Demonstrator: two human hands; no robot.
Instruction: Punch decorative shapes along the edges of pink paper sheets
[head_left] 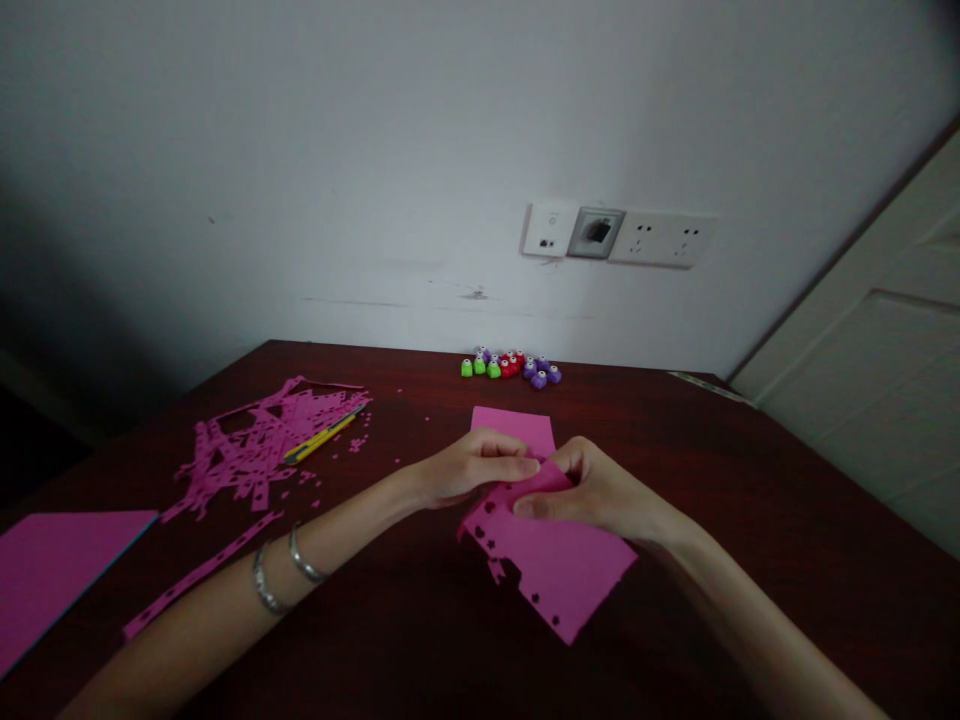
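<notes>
Both hands grip a pink sheet of paper (574,560) above the table, with small shapes punched along its near left edge and a torn gap there. My left hand (480,465) pinches its upper left part, thumb on top. Close beside it, my right hand (589,490) has its thumb pressed on the sheet and its fingers curled underneath. Whatever the fingertips cover between the two hands is hidden. Just behind the hands lies another pink piece of paper (517,425), flat on the table and partly covered by them.
On the left is a heap of punched pink paper strips (262,440) with a yellow utility knife (322,437) on it. A long punched strip (202,570) and a pink stack (67,560) lie nearer. Several small green, red and purple craft punches (510,367) stand by the wall.
</notes>
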